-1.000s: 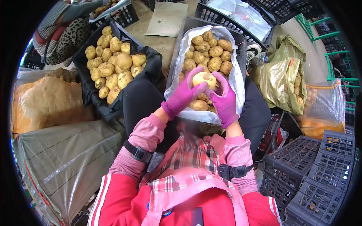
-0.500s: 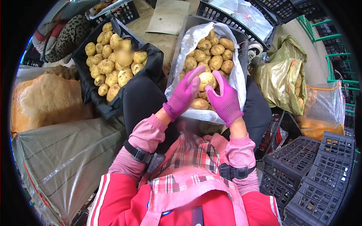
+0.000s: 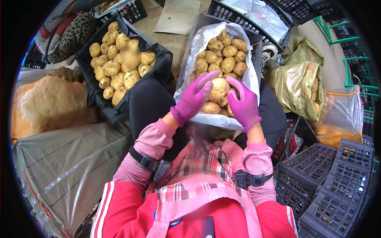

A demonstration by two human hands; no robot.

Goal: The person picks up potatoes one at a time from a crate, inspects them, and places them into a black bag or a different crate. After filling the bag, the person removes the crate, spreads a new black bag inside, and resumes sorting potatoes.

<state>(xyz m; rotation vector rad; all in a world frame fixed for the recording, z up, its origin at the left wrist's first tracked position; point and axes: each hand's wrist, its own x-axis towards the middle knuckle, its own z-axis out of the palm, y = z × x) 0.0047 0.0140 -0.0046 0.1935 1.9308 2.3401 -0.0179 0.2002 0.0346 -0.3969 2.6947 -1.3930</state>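
A large yellow potato [image 3: 219, 88] is held up between my two purple-gloved hands, above a crate lined with white plastic [image 3: 254, 77]. My left hand [image 3: 194, 97] grips it from the left, with the thumb against its side. On the other side, the curved fingers of my right hand [image 3: 243, 102] touch its right edge, and the thumb is lower down. More potatoes [image 3: 228, 64], some with soil on them, lie in the lined crate beneath and beyond my hands. Its near part is partly hidden by them.
Left of my knee, a black-lined container [image 3: 158, 85] holds several potatoes. A green-grey wrapped bundle [image 3: 75, 166] and an orange mesh sack [image 3: 51, 107] lie further left. At right are a golden-green sack [image 3: 289, 85] and black plastic crates [image 3: 337, 186]. A cardboard sheet [image 3: 177, 18] lies ahead.
My right hand has shifted slightly right and down, and its grip has loosened around the potato. The potato has turned a little and moved slightly right. My left hand stays nearly in place.
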